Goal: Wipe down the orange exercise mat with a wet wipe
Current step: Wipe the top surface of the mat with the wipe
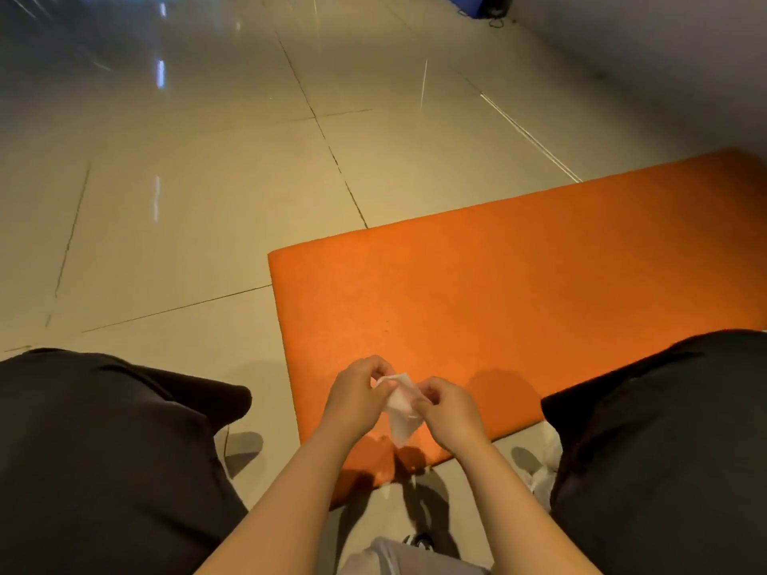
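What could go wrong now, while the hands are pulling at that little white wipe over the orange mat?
1. The wet wipe is pinched between the left hand and right hand and looks thin, so it might tear as it is pulled open.
2. It hangs above the near corner of the orange mat, next to the tiled floor. If it slips, it may land on the floor and pick up dirt.

Probably gym hall: glossy tiled floor (216,168), orange exercise mat (519,284).

Warm dim light, glare streaks on floor (199,130), wide-angle edge distortion.
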Motion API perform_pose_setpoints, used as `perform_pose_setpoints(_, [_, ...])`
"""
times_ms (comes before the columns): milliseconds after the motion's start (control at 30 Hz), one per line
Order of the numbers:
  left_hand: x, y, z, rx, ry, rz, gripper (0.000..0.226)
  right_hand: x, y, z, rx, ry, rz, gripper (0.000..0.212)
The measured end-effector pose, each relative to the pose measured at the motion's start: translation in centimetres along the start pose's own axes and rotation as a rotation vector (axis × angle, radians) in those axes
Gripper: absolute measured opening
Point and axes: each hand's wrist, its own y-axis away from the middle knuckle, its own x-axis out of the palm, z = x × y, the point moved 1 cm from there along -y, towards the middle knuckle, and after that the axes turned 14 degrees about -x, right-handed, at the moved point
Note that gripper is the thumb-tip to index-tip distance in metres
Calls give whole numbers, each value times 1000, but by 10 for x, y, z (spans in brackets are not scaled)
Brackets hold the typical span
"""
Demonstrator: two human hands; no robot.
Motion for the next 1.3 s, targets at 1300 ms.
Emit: perform_pose_setpoints(1300, [53, 178, -248, 88, -14, -398, 25, -308, 57, 23, -798, 212, 190, 24])
